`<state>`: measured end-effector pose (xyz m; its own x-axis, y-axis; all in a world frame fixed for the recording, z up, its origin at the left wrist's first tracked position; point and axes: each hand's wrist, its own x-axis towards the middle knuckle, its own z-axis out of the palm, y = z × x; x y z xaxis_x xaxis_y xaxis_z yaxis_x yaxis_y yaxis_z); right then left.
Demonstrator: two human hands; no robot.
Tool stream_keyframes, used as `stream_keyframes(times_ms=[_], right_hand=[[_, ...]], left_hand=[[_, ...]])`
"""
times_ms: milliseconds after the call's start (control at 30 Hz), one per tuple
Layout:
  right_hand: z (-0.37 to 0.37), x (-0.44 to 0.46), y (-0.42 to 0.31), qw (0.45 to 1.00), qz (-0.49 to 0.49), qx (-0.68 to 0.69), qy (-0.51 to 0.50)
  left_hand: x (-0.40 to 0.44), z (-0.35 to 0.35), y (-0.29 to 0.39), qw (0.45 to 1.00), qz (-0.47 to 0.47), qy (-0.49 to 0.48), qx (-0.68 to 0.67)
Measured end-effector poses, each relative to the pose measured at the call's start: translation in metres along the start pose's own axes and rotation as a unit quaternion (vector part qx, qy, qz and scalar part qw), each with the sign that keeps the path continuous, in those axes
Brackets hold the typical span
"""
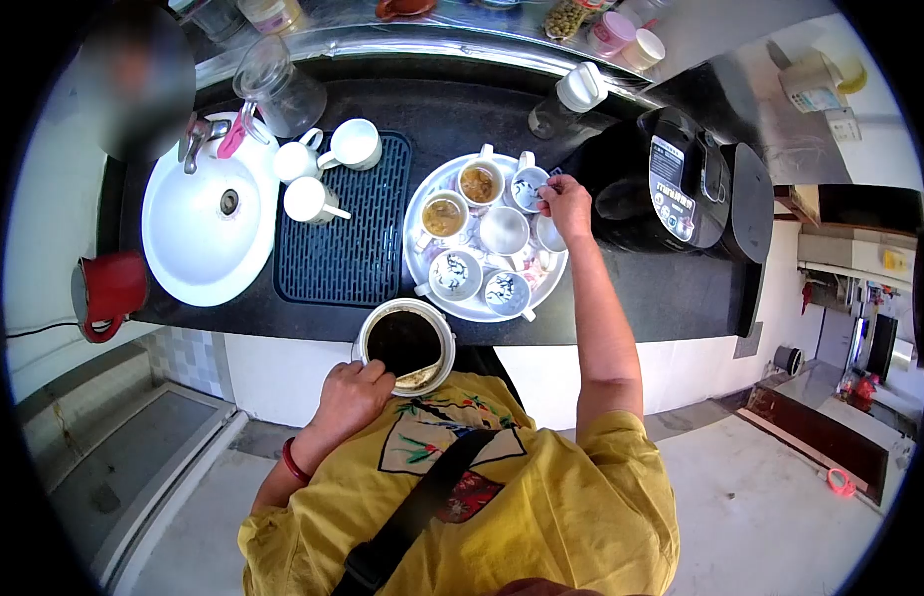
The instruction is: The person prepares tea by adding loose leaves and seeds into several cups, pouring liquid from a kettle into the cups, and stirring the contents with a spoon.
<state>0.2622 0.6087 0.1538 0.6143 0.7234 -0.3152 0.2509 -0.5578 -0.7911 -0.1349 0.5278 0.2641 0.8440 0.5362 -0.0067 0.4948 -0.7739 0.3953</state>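
Observation:
A white pot with dark contents (404, 343) is close to my body at the counter's front edge, and my left hand (354, 397) is closed on its near rim. My right hand (566, 204) reaches over a round white tray (418, 260), its fingers closed at the rim of a white cup (527, 189) near the back right. Several white cups stand on the tray. Two of them, one at the back (479, 184) and one at the left (444, 215), hold brownish contents. A plain cup (504, 230) sits in the middle, and two patterned cups are at the front.
Left of the tray, three white mugs (356, 145) stand on or beside a dark drying mat (343, 260), next to a white sink (189, 253). A black appliance (671, 179) is at the right. Behind are a glass pitcher (288, 94) and a white-lidded bottle (579, 89).

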Motion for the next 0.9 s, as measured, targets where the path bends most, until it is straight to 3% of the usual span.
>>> stream_keyframes(times_ms=[533,700,900], right_hand=[[-0.002,-0.002,0.010,0.999,-0.019,0.027,-0.038],[-0.008,-0.009,0.017,0.992,-0.022,0.118,-0.036],[-0.035,-0.031,0.031,0.998,-0.019,0.039,-0.040]], left_hand=[[0.002,0.002,0.005,1.000,0.008,0.001,0.012],[0.003,0.000,0.006,1.000,0.006,-0.004,0.006],[0.003,-0.002,0.008,1.000,0.006,0.004,0.003]])
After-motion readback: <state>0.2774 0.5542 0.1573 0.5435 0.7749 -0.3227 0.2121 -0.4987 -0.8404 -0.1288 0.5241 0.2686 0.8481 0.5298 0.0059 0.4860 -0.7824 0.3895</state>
